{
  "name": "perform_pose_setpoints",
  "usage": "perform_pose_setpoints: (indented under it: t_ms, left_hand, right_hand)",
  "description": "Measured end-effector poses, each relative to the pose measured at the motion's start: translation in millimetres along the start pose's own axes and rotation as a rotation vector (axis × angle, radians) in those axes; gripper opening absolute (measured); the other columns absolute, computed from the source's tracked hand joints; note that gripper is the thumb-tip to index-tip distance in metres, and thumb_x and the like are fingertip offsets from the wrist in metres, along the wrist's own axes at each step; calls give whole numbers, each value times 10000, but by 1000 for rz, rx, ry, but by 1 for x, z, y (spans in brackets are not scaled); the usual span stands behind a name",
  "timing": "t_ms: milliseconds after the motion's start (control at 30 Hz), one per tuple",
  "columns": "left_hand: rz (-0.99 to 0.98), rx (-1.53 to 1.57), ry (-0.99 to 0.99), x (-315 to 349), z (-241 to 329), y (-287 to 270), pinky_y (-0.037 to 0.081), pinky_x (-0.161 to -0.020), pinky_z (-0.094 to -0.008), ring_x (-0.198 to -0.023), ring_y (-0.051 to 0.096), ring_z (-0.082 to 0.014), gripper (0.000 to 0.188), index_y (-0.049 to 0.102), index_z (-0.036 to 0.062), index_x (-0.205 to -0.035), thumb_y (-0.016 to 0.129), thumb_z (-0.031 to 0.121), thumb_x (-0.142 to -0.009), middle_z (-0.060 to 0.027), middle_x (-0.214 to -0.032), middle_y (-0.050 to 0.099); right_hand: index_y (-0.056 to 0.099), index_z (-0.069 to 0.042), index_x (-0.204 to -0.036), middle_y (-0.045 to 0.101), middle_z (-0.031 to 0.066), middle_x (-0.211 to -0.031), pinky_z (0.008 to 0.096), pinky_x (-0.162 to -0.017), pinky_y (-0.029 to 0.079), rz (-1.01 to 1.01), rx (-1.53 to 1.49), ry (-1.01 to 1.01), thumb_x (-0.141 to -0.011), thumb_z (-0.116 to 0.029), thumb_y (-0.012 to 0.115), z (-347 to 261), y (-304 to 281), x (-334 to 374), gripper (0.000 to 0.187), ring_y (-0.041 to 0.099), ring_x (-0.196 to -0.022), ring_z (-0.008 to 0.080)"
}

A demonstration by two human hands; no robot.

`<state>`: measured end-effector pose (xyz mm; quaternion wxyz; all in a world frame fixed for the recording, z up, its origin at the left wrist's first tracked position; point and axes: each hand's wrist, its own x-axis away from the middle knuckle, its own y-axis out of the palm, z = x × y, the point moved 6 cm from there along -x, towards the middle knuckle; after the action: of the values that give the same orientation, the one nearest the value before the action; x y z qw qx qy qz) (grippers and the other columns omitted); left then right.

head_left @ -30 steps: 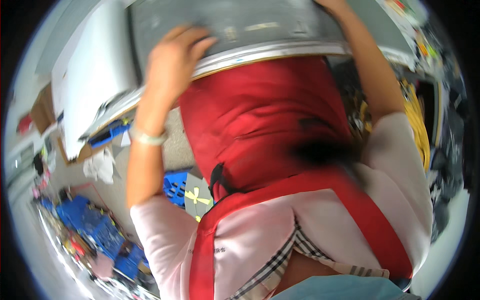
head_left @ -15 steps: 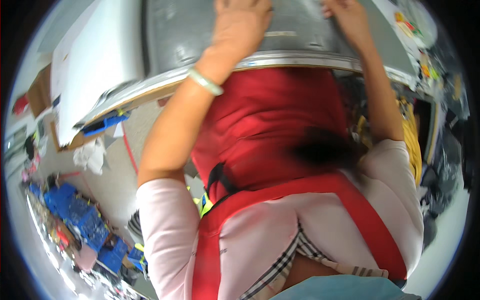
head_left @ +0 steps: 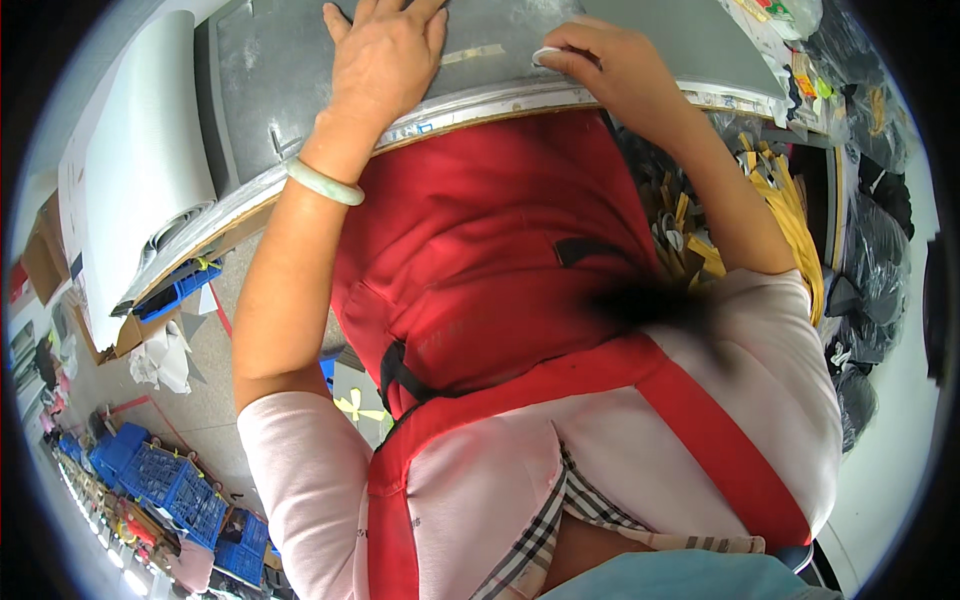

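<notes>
My left hand (head_left: 385, 62) lies on a dark grey sheet (head_left: 290, 85), its fingers spread and pressed flat. To the right, over the same sheet near the table's front edge, my right hand (head_left: 625, 75) pinches a small white rounded piece (head_left: 544, 55) between thumb and forefinger. Most of that piece is covered by the fingers. Between the two hands, a pale strip like tape (head_left: 474, 54) is stuck to the sheet. The far ends of my left fingertips are cut off by the picture's upper rim.
A large white roll of sheet material (head_left: 150, 130) lies at the table's left end. Yellow and grey strips (head_left: 775, 200) hang under the table at the right, beside black plastic bags (head_left: 870, 290). Blue crates (head_left: 170, 480) stand on the floor at lower left.
The view has shifted, so table and hands sit further left. Relative to the tape strip, my right hand has come toward the near edge; the white piece now shows in it.
</notes>
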<state>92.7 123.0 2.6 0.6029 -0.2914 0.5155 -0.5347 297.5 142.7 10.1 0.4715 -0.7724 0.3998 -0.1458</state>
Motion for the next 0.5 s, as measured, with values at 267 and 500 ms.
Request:
perform_pose_setpoints:
  t_ms: [267,500]
  left_hand:
    - [-14,-2,-4,0,-1,1,317,-1137,-678,-1351,501,-401,330,672,95,-1295,562,223,-1012,-183,-1372,597]
    - [-17,2,1,1,-1,1,314,-1145,-667,-1350,499,-405,332,670,86,-1301,558,215,-1016,-188,-1369,596]
  right_hand:
    - [723,-43,-986,597,-36,-779,280,-714,451,-24,-363,356,-998,-256,680,25,-1,3,217,543,-747,82]
    - [626,-12,-1037,626,56,-718,311,-593,474,-102,-63,285,-936,-172,664,12,-11,-8,193,593,-633,136]
